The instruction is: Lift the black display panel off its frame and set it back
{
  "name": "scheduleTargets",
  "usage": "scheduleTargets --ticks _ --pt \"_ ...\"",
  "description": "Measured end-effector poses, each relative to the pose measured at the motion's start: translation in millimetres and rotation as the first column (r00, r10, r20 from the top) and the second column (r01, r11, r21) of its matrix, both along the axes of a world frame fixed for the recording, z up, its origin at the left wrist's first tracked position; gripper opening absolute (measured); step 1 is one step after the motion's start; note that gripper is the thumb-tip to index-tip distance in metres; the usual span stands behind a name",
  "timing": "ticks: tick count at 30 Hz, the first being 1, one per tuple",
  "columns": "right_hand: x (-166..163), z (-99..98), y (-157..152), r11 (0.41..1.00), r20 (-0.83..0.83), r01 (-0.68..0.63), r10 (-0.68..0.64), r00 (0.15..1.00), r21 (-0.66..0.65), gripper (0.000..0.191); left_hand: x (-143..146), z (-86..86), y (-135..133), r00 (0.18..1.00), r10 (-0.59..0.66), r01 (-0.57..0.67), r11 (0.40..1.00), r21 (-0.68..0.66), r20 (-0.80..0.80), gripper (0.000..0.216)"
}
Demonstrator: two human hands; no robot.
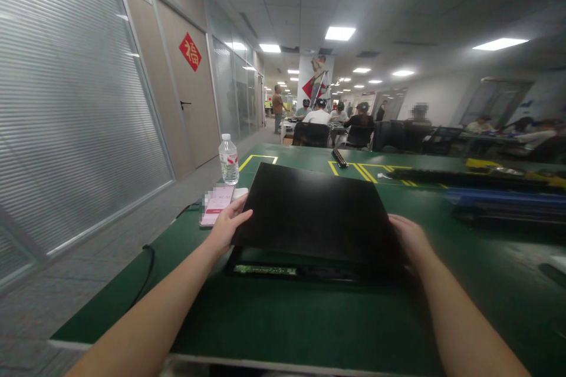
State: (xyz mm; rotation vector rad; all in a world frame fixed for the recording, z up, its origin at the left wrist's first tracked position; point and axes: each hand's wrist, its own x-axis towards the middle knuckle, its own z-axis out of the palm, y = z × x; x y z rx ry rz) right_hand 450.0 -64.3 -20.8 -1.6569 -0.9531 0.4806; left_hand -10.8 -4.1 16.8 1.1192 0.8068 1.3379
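Note:
A flat black panel (pixel 316 209), like a display screen, is held tilted over the table between my two hands. My left hand (pixel 229 222) grips its left edge, thumb on the front face. On the right edge, my right hand (pixel 409 238) is closed, its fingertips partly hidden at the panel's side. Below the panel's near edge lies a dark tray-like housing, mostly covered, with a green circuit board (pixel 265 270) showing in it. I cannot tell whether panel and housing touch.
A green table (pixel 309 324) with yellow tape lines stretches ahead. At left are a water bottle (pixel 229 159), a phone (pixel 216 206) and a black cable (pixel 148 271). A small dark strip (pixel 339 158) lies at the back; long black and blue parts (pixel 499 203) lie right. Several people sit beyond.

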Motion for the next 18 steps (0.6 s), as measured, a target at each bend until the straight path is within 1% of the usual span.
scheduleTargets --ticks 3,4,5,8,12,15,18 --pt "-7 13.7 -7 0.977 -0.096 -0.191 0.200 0.975 0.095 0.050 -3 5.9 0 1.000 -0.005 0.006 0.999 -0.044 0.029 0.065" --pt "-8 16.5 -9 0.967 -0.132 -0.217 0.235 0.963 0.134 0.053 -4 7.3 0 1.000 -0.007 0.009 0.998 -0.060 0.031 0.064" --pt "-9 17.8 -11 0.961 -0.180 -0.213 0.244 0.953 0.176 0.054 -4 8.2 0 1.000 -0.006 0.008 0.997 -0.072 0.029 0.062" --pt "-8 14.1 -16 0.969 -0.293 -0.140 0.197 0.935 0.206 0.048 -5 7.5 1 1.000 0.006 -0.005 0.996 -0.087 0.011 0.059" --pt "-4 6.7 -14 0.975 -0.344 -0.113 0.175 0.923 0.192 0.032 -6 2.7 4 1.000 -0.005 0.002 0.994 -0.110 -0.026 0.051" --pt "-5 9.8 -13 0.975 -0.376 -0.082 0.157 0.913 0.208 0.024 -4 -1.0 7 0.998 -0.049 0.045 0.994 -0.098 -0.044 0.043" --pt "-5 15.2 -15 0.981 -0.424 -0.034 0.113 0.898 0.190 0.022 -3 -5.8 10 0.991 -0.046 0.035 0.996 -0.085 -0.129 0.044"
